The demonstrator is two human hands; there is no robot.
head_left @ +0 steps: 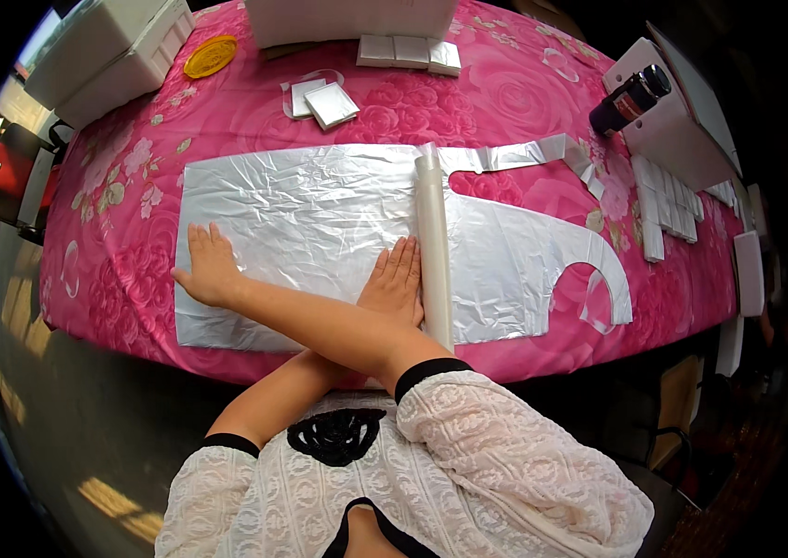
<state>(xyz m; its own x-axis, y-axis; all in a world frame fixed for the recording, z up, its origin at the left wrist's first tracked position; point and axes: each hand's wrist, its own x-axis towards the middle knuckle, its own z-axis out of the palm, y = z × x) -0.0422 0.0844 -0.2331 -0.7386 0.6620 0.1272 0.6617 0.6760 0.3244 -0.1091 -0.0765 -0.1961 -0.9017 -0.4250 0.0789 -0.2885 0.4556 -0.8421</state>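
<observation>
Both palms lie flat, fingers extended, grasping nothing. The left hand [394, 284] is nearer the pale roll [433, 251], which lies just to its right (touching or not, I cannot tell), long axis running from near to far across the silver sheet [310, 200]. The right forearm crosses over the left, its right hand [212, 267] pressed near the sheet's left edge, on the pink tablecloth [496, 84].

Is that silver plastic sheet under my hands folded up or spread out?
Spread out: the silver sheet lies flat on the pink tablecloth, its curved strip extended at right. Whether it's doubled, I can't tell.
</observation>
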